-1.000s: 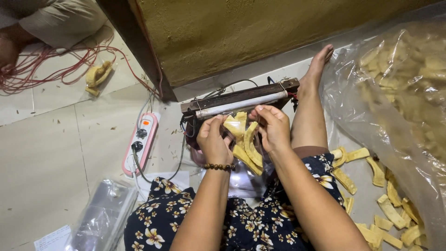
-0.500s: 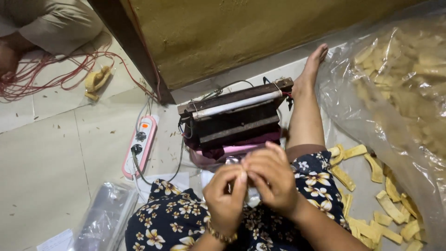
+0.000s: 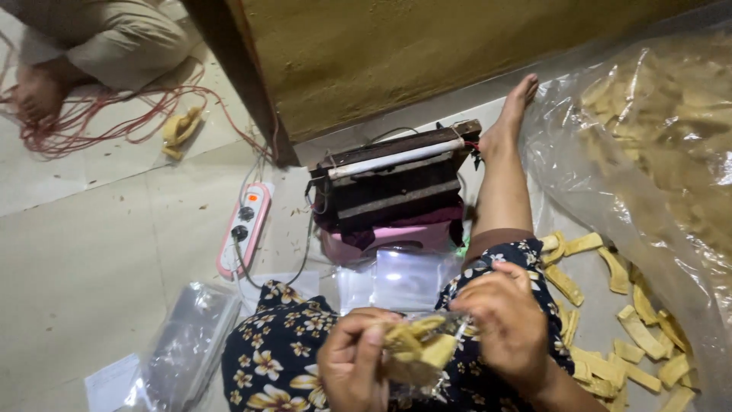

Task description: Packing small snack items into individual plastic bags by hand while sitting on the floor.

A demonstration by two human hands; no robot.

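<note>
Close together over a floral lap, the left hand (image 3: 352, 365) and right hand (image 3: 509, 328) both grip a small clear bag of yellow chips (image 3: 415, 349), its lower part hidden by fingers. Beyond them sits a heat sealer (image 3: 396, 183) on the pale tiled floor (image 3: 91, 252); loose chips (image 3: 610, 358) lie rightward.

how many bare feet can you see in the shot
2. One bare foot is the person's own, leg stretched out beside the heat sealer, toes near the wall. Another foot belongs to someone sitting at top left by the red wires. Others may be hidden.
</note>
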